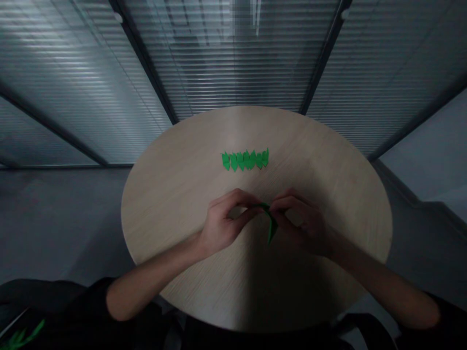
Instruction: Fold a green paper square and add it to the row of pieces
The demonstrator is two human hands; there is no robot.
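Note:
Both hands meet over the middle of a round light-wood table (175, 214). My left hand (222, 221) and my right hand (304, 221) each pinch a small green folded paper piece (270, 224), which hangs down between the fingertips just above the tabletop. Farther from me on the table lies a row of several finished green folded paper pieces (245, 160), side by side and pointing the same way.
Behind the table stand glass walls with horizontal blinds (233, 58) and dark frames. A bit of green paper (20, 336) shows at the bottom left corner, off the table near my dark clothing.

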